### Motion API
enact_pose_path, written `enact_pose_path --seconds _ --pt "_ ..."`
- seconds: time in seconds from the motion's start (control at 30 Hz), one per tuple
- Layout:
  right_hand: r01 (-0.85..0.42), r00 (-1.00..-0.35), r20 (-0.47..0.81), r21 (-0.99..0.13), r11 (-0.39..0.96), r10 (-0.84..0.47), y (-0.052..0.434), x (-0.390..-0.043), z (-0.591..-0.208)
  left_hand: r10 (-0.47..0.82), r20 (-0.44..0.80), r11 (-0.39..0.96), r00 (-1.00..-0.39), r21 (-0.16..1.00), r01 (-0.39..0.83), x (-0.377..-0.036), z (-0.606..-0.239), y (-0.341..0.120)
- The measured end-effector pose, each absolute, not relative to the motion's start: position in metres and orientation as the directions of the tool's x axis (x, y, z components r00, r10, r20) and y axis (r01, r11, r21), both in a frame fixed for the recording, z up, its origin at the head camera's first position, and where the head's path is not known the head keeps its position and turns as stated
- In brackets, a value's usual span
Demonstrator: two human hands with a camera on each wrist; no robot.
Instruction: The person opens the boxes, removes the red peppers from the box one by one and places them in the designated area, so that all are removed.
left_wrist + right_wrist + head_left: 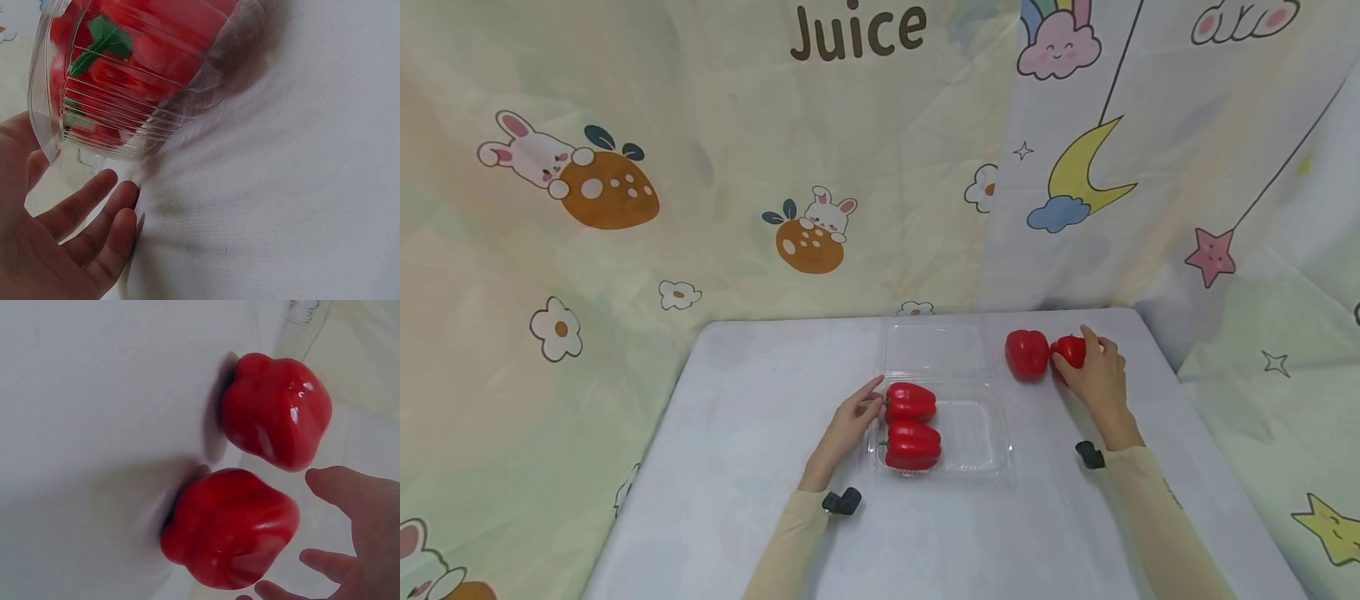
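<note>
A clear plastic clamshell tray (pixel 977 433) lies open mid-table, its lid (pixel 934 348) flat behind it. Two red bell peppers (pixel 910 402) (pixel 913 446) lie in the tray's left side; their green stems (pixel 103 39) show through the ribbed wall (pixel 125 134). My left hand (pixel 850 423) rests beside that wall, its fingers (pixel 94 219) loose and holding nothing. At the far right two more red peppers sit on the table. My right hand (pixel 1097 375) is spread around the nearer pepper (pixel 231 528), its thumb (pixel 340 487) and fingers not clamped on it. The other pepper (pixel 278 409) stands free just to its left.
A white cloth covers the table (pixel 760 467). Printed cartoon curtains (pixel 625 208) hang close behind it and at both sides. The table's right edge (pixel 1180 392) lies close to my right hand.
</note>
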State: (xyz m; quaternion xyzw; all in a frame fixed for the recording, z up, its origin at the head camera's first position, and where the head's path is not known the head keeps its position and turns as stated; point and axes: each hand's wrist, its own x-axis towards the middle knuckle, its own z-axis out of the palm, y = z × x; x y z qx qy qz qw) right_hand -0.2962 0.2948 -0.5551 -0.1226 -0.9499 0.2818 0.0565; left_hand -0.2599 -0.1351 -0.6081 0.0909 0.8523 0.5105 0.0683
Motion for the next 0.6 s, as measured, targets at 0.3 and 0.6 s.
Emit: enact_pose_path --seconds 0.3,0.6 --pt "0.164 -0.967 0.081 -0.53 0.832 0.242 0.286 -0.292 -0.547 0.227 -0.033 0.461 -0.973 0.884 0.078 -0.26 -0.606 -0.136" --pt "0.153 -0.971 0.071 -0.558 0.815 0.23 0.274 -0.288 -0.536 0.228 -0.036 0.462 -0.973 0.884 0.075 -0.26 -0.605 -0.136"
